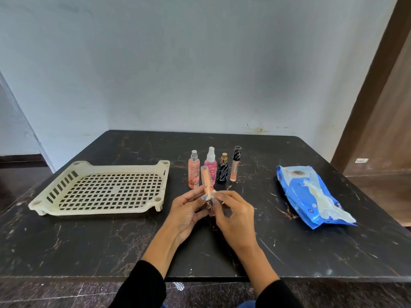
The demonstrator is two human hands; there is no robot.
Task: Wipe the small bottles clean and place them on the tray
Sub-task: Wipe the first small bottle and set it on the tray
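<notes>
Over the table's middle, my left hand [185,211] grips a slim bottle [206,183] with a peach cap and a dark red lower part, tilted up and away from me. My right hand [233,213] pinches a small white wipe [211,195] against the bottle's middle. Behind them stand a peach spray bottle [193,170], a pink spray bottle [210,163], a black bottle with a gold cap [222,171] and a thin peach tube with a black cap [235,164]. The cream perforated tray [66,210] lies to the left with nothing on it.
A blue pack of wipes [311,196] lies on the right of the black marble table [89,245], a white wipe sticking out of its opening. A wall rises behind the table and a wooden door frame stands at far right.
</notes>
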